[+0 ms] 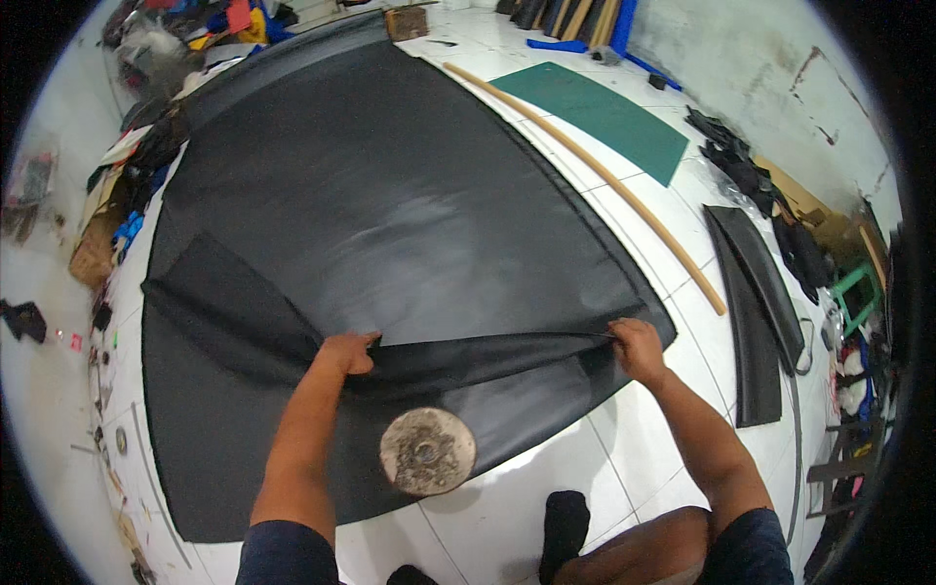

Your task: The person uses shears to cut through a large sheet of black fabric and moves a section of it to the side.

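A large sheet of black, slightly shiny material, like synthetic leather, is spread over the white tiled floor. My left hand grips a raised fold of it near the middle of the near part. At the near right, my right hand pinches the same fold close to the sheet's right edge. Between the two hands the fold runs nearly straight, and a loose crease spreads out left of my left hand. A round, worn, stone-like disc with a small centre hole lies on the sheet's near part.
A long wooden pole lies along the sheet's right side, beside a green mat. Black strips of material lie farther right, near a green stool. A brown block sits at the far edge. Clutter lines the left wall.
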Demonstrator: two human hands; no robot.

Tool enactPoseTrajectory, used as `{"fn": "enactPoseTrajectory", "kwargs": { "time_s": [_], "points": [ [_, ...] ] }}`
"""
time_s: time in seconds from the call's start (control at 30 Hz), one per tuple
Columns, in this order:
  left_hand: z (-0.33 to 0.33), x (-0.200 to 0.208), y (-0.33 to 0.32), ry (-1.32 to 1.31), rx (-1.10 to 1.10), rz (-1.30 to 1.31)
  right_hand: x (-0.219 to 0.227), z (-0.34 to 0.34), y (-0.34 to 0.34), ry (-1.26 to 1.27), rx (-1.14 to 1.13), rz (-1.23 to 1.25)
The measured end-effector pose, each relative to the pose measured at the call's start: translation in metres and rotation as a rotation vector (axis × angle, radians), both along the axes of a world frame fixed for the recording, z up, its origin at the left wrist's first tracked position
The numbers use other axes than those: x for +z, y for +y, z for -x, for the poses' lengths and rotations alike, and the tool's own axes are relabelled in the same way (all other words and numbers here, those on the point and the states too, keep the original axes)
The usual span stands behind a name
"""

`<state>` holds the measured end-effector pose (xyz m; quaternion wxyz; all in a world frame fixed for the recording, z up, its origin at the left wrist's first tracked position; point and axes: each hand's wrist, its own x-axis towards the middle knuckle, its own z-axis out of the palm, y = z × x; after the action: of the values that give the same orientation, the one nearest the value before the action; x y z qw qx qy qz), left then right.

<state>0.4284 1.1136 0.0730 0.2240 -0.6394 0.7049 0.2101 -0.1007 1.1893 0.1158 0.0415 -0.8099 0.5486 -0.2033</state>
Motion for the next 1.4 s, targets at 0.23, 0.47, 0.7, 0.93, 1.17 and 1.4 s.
{"fn": "enactPoseTrajectory", "kwargs": {
  "time_s": [0.23, 0.47, 0.7, 0.93, 1.17, 1.4],
  "points": [
    [-0.053, 0.006, 0.036, -0.234, -0.242, 0.045, -0.009, -0.013, -0.008, 0.161, -0.282, -0.109],
    [-0.105, 0.074, 0.123, -0.185, -0.199, 0.850, -0.027, -0.047, -0.021, 0.196, -0.245, -0.105],
    [-0.055, 0.101, 0.284, 0.078, -0.015, 0.731, -0.023, -0.045, -0.035, 0.127, -0.341, 0.001],
    [-0.046, 0.095, 0.317, 0.567, 0.395, 0.636, 0.009, -0.041, -0.039, -0.050, -0.413, 0.276],
    [-0.177, 0.032, 0.284, 1.414, 1.887, 0.315, -0.001, 0.013, -0.022, -0.050, -0.585, 0.276],
    [-0.185, -0.030, 0.224, 2.216, 1.616, 0.588, -0.027, 0.066, 0.002, -0.109, -0.597, 0.131]
  ]
}}
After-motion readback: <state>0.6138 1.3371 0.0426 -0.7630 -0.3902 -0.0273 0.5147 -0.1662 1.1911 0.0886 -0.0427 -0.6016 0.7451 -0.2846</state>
